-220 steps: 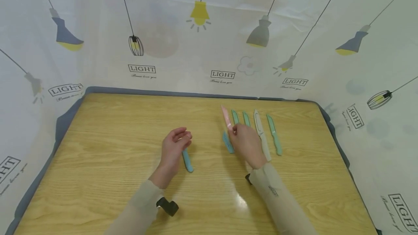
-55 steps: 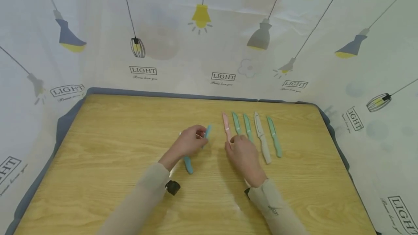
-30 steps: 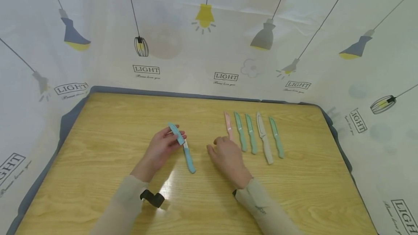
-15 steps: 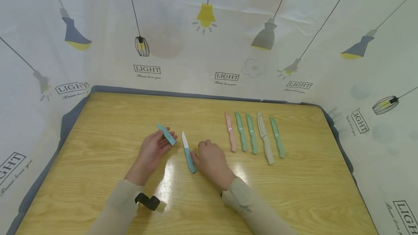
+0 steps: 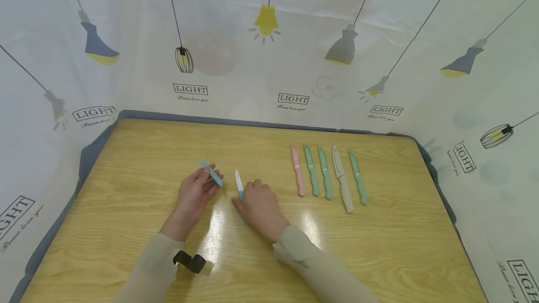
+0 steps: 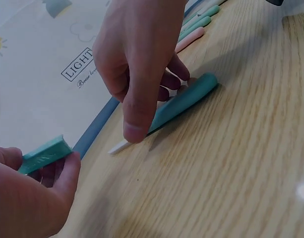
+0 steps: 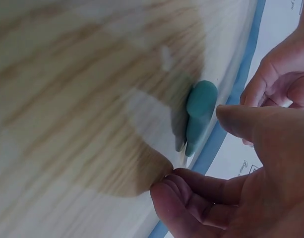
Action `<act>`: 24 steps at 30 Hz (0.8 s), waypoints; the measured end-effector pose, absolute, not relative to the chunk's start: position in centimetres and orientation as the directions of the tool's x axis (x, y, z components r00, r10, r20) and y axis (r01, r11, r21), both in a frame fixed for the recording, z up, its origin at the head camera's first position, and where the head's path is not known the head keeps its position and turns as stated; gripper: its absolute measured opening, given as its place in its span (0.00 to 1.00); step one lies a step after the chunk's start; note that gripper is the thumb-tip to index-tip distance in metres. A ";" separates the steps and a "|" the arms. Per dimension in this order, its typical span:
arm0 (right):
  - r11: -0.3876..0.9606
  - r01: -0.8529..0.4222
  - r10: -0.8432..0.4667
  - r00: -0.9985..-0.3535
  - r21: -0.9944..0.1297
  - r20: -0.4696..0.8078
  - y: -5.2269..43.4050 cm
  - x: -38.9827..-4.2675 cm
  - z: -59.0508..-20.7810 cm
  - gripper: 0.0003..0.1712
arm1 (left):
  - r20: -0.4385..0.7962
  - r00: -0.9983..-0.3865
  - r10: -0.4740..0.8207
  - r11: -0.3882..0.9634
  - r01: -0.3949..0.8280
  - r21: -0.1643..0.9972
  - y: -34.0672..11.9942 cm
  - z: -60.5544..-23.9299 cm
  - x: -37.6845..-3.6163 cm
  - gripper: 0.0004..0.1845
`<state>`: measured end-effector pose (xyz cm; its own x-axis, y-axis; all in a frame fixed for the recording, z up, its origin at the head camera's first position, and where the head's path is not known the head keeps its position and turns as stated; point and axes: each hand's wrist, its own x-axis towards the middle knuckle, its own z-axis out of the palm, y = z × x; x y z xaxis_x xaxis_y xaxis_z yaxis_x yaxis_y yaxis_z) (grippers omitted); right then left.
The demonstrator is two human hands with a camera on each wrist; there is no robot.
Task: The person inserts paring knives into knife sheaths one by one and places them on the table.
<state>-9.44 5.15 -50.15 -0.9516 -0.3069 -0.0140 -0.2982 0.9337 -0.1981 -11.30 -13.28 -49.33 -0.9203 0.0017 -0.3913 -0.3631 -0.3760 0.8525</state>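
My left hand [image 5: 193, 195] pinches a blue knife sheath [image 5: 210, 173] between thumb and fingers, raised over the table. In the left wrist view the sheath [image 6: 45, 154] has its end facing the unsheathed knife. That small knife, with a white blade [image 5: 238, 182], lies on the wood, tip pointing away. My right hand [image 5: 261, 209] is over its blue handle, mostly covering it in the head view. Thumb and bent fingers are on either side of the handle [image 6: 184, 101]. The right wrist view has a gap between the thumb and the handle [image 7: 202, 101].
To the right, a row of sheathed knives lies side by side: a pink knife [image 5: 297, 172], several green ones such as the outermost green knife [image 5: 359, 179], and a larger cream knife [image 5: 343, 179]. A printed curtain [image 5: 236, 83] encloses the wooden table [image 5: 147, 153].
The left hand took the blue sheath from near the pink knife and carried it left. My right hand let go of the pink knife, leaving it in the row, and moved left over the blue knife.
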 end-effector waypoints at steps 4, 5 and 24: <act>0.947 -0.283 -0.293 -0.955 -0.154 -0.042 4.7 -9.7 -50.5 0.30 | -0.381 -0.924 -0.033 -0.386 -0.340 0.858 -13.3 -49.5 -11.3 0.26; 0.950 -0.279 -0.288 -0.956 -0.141 -0.051 4.6 -9.7 -50.6 0.30 | -0.379 -0.925 -0.038 -0.387 -0.336 0.858 -13.3 -49.5 -11.3 0.25; 0.951 -0.281 -0.295 -0.949 -0.127 -0.114 4.6 -10.2 -50.2 0.26 | -0.397 -0.913 -0.097 -0.449 -0.316 0.836 -13.3 -49.9 -11.4 0.28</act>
<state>-10.16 4.63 -50.21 -0.9487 -0.2949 -0.1142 -0.2806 0.9514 -0.1266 -11.43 -13.27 -49.87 -0.9129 -0.0968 -0.3965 -0.3155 -0.4491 0.8359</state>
